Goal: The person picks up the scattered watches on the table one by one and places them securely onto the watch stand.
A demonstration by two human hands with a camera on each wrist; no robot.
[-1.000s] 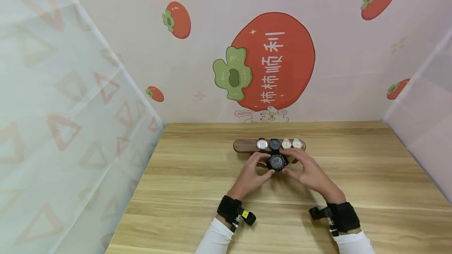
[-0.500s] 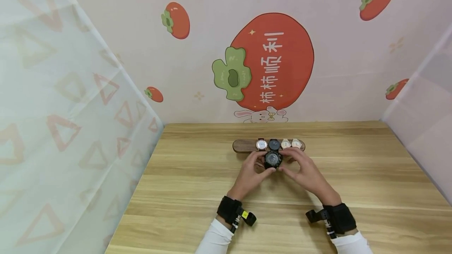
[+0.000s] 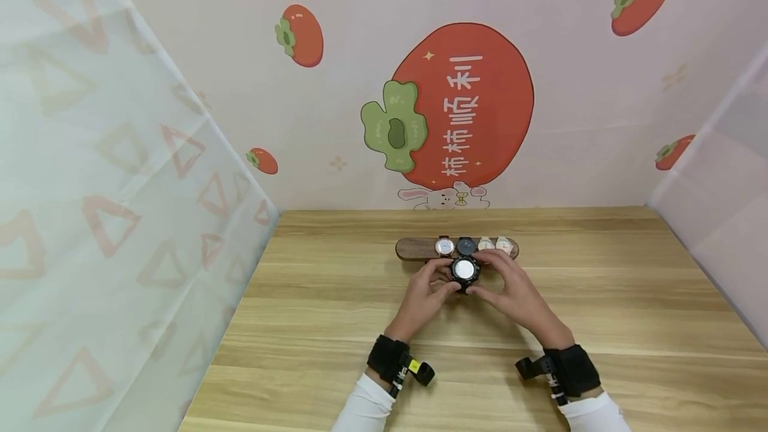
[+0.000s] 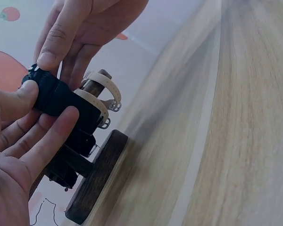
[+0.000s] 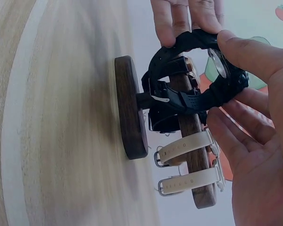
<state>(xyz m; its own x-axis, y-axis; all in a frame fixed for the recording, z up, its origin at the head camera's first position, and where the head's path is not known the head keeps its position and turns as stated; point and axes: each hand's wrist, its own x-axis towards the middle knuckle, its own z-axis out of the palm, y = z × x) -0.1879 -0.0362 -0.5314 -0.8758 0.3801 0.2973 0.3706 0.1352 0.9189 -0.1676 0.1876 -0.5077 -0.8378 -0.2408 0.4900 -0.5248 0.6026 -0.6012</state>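
A black wristwatch (image 3: 465, 270) with a chunky round case is held between both hands, just in front of a dark wooden watch stand (image 3: 414, 249). My left hand (image 3: 422, 297) pinches the case's left side with thumb and fingers. On the opposite side my right hand (image 3: 521, 291) grips it the same way. In the right wrist view the black strap (image 5: 161, 63) forms a closed loop with its buckle low, near the stand's bar. Across that bar sit a silver-faced watch (image 3: 445, 246), a dark watch (image 3: 466, 245) and two cream-strapped watches (image 5: 186, 147).
The stand's dark base (image 5: 130, 110) rests on the wood-grain table (image 3: 324, 325). A printed cloth wall (image 3: 336, 119) rises behind the table, and another cloth panel (image 3: 120, 219) borders it on the left. The left end of the bar shows bare wood.
The black watch has shifted slightly left and toward the stand, and its face has tilted, now reflecting bright white. My right hand has moved a little left with it.
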